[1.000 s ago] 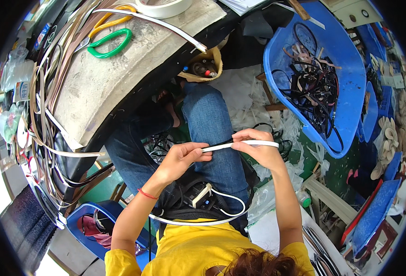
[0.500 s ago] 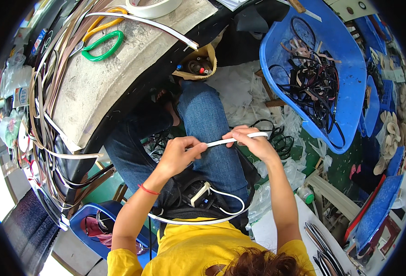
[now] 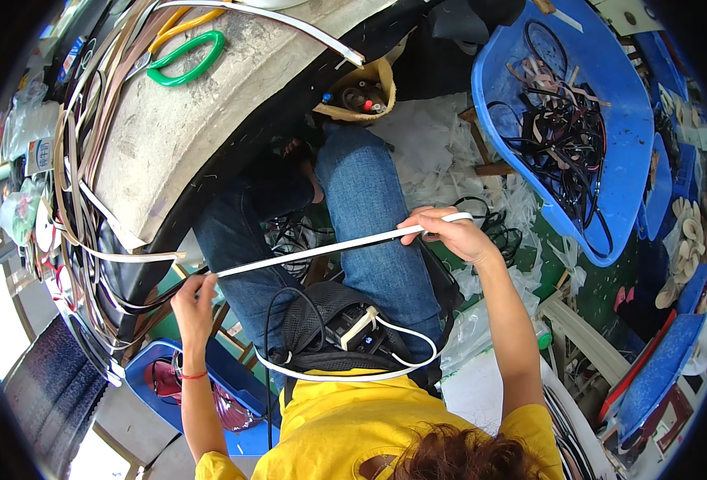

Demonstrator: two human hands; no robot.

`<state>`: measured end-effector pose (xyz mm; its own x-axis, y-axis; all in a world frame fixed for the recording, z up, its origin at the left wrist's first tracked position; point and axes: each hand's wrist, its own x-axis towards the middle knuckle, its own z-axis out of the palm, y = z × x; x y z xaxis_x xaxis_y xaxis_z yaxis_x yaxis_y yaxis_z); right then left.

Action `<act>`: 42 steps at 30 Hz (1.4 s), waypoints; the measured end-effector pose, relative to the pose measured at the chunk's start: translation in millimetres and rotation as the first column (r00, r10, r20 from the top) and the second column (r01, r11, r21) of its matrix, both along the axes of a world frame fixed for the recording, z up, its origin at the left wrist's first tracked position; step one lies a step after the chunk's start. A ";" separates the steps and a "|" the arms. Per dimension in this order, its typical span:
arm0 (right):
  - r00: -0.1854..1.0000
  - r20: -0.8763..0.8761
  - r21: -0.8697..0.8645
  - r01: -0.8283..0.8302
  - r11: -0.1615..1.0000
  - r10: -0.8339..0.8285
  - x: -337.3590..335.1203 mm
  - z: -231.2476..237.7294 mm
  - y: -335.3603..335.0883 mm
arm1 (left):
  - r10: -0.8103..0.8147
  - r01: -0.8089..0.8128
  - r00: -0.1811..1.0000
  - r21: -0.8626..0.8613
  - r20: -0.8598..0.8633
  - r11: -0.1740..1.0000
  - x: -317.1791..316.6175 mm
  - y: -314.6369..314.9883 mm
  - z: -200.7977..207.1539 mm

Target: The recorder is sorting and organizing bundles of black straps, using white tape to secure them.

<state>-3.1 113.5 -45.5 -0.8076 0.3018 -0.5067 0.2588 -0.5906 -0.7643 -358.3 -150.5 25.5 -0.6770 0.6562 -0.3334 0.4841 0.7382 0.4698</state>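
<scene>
A narrow white strip (image 3: 313, 252) with a dark edge stretches tight across my lap, above both jeans-clad legs. At its left end my left hand (image 3: 193, 300) is closed, pinching the strip between thumb and fingers. My right hand (image 3: 449, 232) grips the strip farther right, fingers curled round it, and a short white loop bends over the back of that hand. On the worktable to the left lie scissors (image 3: 187, 60) with one green and one orange handle, near a bundle of brown, white and black strips (image 3: 73, 168).
A large blue tub (image 3: 489, 104) with tangled dark strips stands at the right. A paper bag (image 3: 381, 88) with small items sits under the grey worktable (image 3: 233, 104). A blue bin (image 3: 149, 360) stands lower left. A black device with a white cable (image 3: 405, 352) rests at my waist.
My left hand has moved far to the left and slightly down, away from my right hand, so a much longer stretch of white strip now shows between them. My right hand has barely shifted.
</scene>
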 end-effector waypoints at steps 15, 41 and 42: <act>0.997 0.027 0.078 0.069 0.995 -0.072 5.7 8.8 -12.8 | -0.376 0.376 0.923 -0.021 -0.084 0.927 54.9 46.0 28.7; 1.000 -0.030 0.015 0.005 1.000 -0.004 4.2 -4.0 -5.5 | -0.015 0.002 0.993 -0.109 -0.114 0.994 -42.5 -45.6 -3.8; 0.999 -0.035 0.029 -0.017 0.999 0.018 1.8 -3.3 -3.1 | 0.032 -0.079 0.971 -0.194 -0.237 0.978 -56.4 -63.6 -14.7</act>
